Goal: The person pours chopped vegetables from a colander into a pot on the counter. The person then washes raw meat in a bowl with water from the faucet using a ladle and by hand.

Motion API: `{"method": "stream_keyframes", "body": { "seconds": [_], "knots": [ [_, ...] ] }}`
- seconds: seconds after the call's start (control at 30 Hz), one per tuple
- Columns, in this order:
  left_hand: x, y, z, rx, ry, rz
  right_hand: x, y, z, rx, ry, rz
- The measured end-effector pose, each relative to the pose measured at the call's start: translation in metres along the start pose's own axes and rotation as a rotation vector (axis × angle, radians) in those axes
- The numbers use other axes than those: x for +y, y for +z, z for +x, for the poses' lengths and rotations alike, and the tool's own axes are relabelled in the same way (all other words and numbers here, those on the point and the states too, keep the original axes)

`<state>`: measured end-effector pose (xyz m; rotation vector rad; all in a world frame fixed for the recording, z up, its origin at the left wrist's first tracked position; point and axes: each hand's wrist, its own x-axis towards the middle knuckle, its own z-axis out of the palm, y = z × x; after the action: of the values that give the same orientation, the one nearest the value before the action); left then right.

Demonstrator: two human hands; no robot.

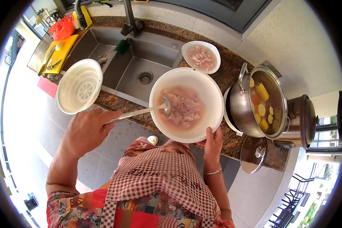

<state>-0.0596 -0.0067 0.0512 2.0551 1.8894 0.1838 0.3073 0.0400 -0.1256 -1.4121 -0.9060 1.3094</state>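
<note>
My left hand [88, 131] is closed around the handle of a metal ladle [138, 113]. The ladle's head rests at the left part of the raw pale-pink meat [184, 108], which sits in cloudy pinkish liquid. A large white bowl [212, 89] contains this meat. With its thumb over the near right rim, my right hand [212, 144] grips the bowl; its other fingers are partly hidden beneath. Behind the large bowl stands a smaller white bowl [216, 68] of pinkish pieces in liquid.
Left of the bowl is a double steel sink [121, 81], with a white colander [66, 95] at its near edge. Knives lie on a yellow board [66, 47]. On the right stand a pot [237, 110] of corn in broth, a glass lid [250, 157] and a cooker [302, 121].
</note>
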Motion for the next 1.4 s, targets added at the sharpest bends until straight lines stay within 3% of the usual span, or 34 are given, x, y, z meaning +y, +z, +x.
{"method": "stream_keyframes", "body": {
  "seconds": [0.1, 0.2, 0.3, 0.4, 0.5, 0.8, 0.9, 1.0, 1.1, 1.2, 1.3, 1.4],
  "knots": [
    [-0.006, 0.045, 0.013, 0.058, 0.079, -0.005, -0.001, 0.007, -0.006, 0.009, 0.113, -0.081],
    [0.004, 0.080, 0.036, 0.061, 0.075, -0.182, 0.004, 0.012, -0.014, -0.044, 0.095, -0.100],
    [0.008, 0.119, 0.053, 0.212, 0.185, -0.426, -0.002, 0.012, -0.016, -0.083, 0.214, -0.119],
    [0.019, 0.121, 0.060, 0.208, 0.137, -0.442, -0.010, 0.019, -0.019, -0.169, 0.447, 0.036],
    [0.016, 0.111, 0.061, 0.115, 0.077, -0.224, 0.002, 0.027, -0.022, -0.160, 0.582, 0.134],
    [-0.021, 0.003, -0.008, 0.087, -0.023, -0.058, -0.008, 0.031, -0.016, -0.122, 0.343, 0.036],
    [-0.036, 0.013, -0.005, 0.033, 0.001, -0.003, -0.019, 0.038, -0.008, -0.060, 0.305, -0.091],
    [-0.045, 0.065, 0.009, 0.107, 0.129, -0.131, -0.025, 0.037, 0.003, -0.053, 0.324, -0.150],
    [-0.040, 0.091, 0.018, 0.086, 0.035, -0.324, -0.032, 0.035, 0.012, 0.006, 0.256, -0.158],
    [-0.044, 0.104, 0.022, 0.324, 0.105, -0.486, -0.042, 0.039, 0.014, 0.000, 0.270, -0.196],
    [-0.050, 0.088, 0.016, 0.332, -0.011, -0.313, -0.046, 0.044, 0.015, 0.039, 0.257, -0.204],
    [-0.066, 0.089, 0.015, 0.384, 0.018, -0.110, -0.052, 0.054, 0.014, 0.023, 0.233, -0.247]
  ]
}}
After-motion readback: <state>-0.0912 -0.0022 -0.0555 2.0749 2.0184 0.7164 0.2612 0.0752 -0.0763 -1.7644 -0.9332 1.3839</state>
